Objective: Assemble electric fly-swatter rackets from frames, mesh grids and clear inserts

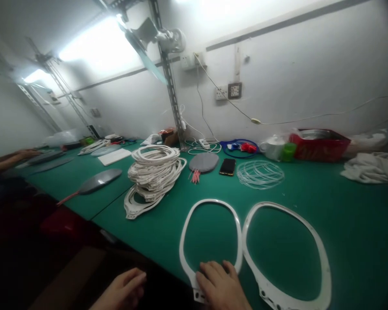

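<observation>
Right hand (221,286) flat on white frame (182,247); left hand (123,290) free, off the table (358,224) edge.
Right hand is palm down, fingers loosely spread, resting on the frame's neck at 6 o'clock of its loop, not gripping. The frame lies flat on the green table near the front edge. Left hand is at 9 o'clock of the right hand, half-open, holding nothing. Second frame (325,271) at 3 o'clock, just beside. Pile of frames (153,172) at 11 o'clock, well apart. Phone (227,166) at 12, wire coil (260,174) at 1. Another person's hand (26,153) far off at 10.

left hand (124,290) and right hand (221,286), both apparently bare
</observation>
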A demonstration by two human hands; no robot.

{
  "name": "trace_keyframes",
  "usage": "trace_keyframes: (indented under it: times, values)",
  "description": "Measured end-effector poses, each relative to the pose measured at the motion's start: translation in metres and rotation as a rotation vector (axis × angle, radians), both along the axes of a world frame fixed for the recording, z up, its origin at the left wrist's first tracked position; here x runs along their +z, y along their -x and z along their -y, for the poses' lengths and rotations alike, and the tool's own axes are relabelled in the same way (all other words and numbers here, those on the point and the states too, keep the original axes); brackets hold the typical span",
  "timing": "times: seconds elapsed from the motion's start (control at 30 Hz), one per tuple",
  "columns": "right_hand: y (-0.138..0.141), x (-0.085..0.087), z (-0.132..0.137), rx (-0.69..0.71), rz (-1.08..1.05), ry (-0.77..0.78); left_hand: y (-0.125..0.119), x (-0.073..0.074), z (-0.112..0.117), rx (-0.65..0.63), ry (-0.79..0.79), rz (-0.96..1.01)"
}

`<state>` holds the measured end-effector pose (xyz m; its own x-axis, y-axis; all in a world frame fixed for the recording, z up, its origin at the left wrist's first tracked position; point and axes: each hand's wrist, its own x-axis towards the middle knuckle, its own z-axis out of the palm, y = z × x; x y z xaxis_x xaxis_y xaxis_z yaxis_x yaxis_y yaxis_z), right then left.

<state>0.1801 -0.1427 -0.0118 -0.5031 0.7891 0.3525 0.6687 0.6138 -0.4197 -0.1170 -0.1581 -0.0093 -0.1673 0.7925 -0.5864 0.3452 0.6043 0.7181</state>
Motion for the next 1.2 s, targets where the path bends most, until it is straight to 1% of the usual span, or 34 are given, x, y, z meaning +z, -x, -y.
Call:
trace_keyframes:
  times: [0.03,0.07,0.1,0.13,0.17,0.2,0.23,0.27,0.37,0.43,0.47,0.5,0.53,0.6,0.67,0.7,0.77,0.83,0.9,0.97,1.0,1.03,1.1,1.13,1.2]
  values:
    - [-0.003,0.003,-0.001,0.037,-0.017,0.039,-0.014,0.007,0.001,-0.054,0.020,0.007]
    - [-0.005,0.006,-0.001,0.057,-0.031,0.074,-0.027,0.012,0.003,-0.098,0.022,0.005]
    - [-0.008,0.010,-0.001,0.063,-0.032,0.101,-0.036,0.012,0.003,-0.119,0.019,-0.016]
    - [-0.012,0.012,-0.002,0.064,-0.027,0.114,-0.041,0.008,0.005,-0.110,0.016,-0.057]
    - [-0.015,0.014,-0.003,0.064,-0.018,0.109,-0.042,0.000,0.009,-0.051,0.033,-0.072]
    - [-0.018,0.013,-0.003,0.059,-0.013,0.091,-0.038,-0.010,0.016,0.023,0.054,-0.089]
    - [-0.020,0.011,-0.004,0.053,-0.016,0.063,-0.031,-0.023,0.028,0.103,0.080,-0.113]
    - [-0.022,0.007,-0.004,0.046,-0.020,0.031,-0.022,-0.036,0.045,0.190,0.114,-0.143]
    - [-0.024,-0.007,-0.006,0.013,-0.016,-0.048,0.004,-0.069,0.114,0.404,0.247,-0.241]
    - [-0.026,-0.013,-0.009,0.013,0.017,-0.094,0.018,-0.085,0.158,0.493,0.320,-0.282]
    - [-0.028,-0.013,-0.012,0.017,0.039,-0.112,0.026,-0.092,0.174,0.523,0.340,-0.294]
    - [-0.031,-0.012,-0.016,0.021,0.059,-0.130,0.035,-0.098,0.185,0.542,0.347,-0.300]
    - [-0.032,-0.008,-0.021,0.031,0.077,-0.142,0.046,-0.105,0.192,0.553,0.341,-0.305]
    - [-0.029,0.004,-0.032,0.048,0.089,-0.158,0.075,-0.120,0.193,0.573,0.303,-0.323]
    - [-0.011,0.018,-0.046,0.108,0.104,-0.158,0.111,-0.139,0.182,0.611,0.257,-0.352]
    - [0.006,0.025,-0.054,0.143,0.134,-0.156,0.129,-0.151,0.175,0.638,0.246,-0.362]
    - [0.052,0.033,-0.069,0.226,0.243,-0.166,0.156,-0.176,0.160,0.673,0.251,-0.339]
    - [0.107,0.033,-0.083,0.314,0.366,-0.189,0.168,-0.201,0.149,0.651,0.283,-0.251]
    - [0.160,0.026,-0.096,0.411,0.447,-0.209,0.168,-0.224,0.141,0.604,0.356,-0.124]
    - [0.198,0.015,-0.106,0.450,0.480,-0.222,0.170,-0.244,0.136,0.570,0.462,-0.015]
    - [0.210,0.009,-0.110,0.439,0.484,-0.231,0.176,-0.254,0.134,0.566,0.513,0.018]
    - [0.218,0.004,-0.113,0.419,0.485,-0.237,0.185,-0.265,0.132,0.572,0.554,0.032]
    - [0.220,-0.004,-0.116,0.367,0.490,-0.238,0.209,-0.289,0.127,0.612,0.594,0.000]
    - [0.216,-0.007,-0.116,0.341,0.484,-0.237,0.222,-0.302,0.124,0.644,0.596,-0.046]
    - [0.201,-0.012,-0.116,0.307,0.497,-0.173,0.240,-0.331,0.119,0.710,0.563,-0.153]
